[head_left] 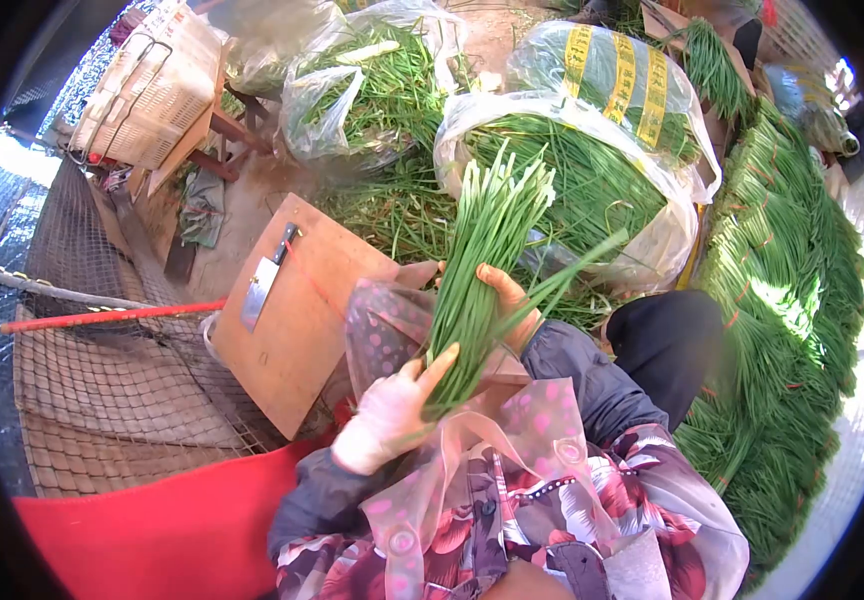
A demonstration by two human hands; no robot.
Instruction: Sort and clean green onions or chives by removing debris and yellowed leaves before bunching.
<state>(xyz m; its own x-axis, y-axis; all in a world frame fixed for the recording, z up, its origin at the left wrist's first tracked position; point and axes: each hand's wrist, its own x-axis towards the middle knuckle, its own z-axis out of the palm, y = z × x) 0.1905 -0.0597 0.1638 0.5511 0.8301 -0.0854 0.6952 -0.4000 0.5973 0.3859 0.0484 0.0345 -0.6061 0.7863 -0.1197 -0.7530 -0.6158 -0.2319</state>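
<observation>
A bunch of long green chives (474,270) with pale white ends stands slanted in front of my chest, white ends pointing away from me. My left hand (392,410), in a whitish covering with bare fingertips, is closed around its lower, green part. Higher up, my right hand (508,305) grips the bunch from the right side, its fingers partly hidden behind the stalks. Some loose green leaves stick out to the right past my right hand. A see-through pink dotted apron (542,425) covers my lap beneath the bunch.
A knife (266,280) lies on a wooden board (302,300) to the left. Ahead are a plastic bag of loose chives (572,180) and another bag of greens (387,90). Tied bunches (772,330) are piled along the right. A white crate (137,95) sits on a wooden stand.
</observation>
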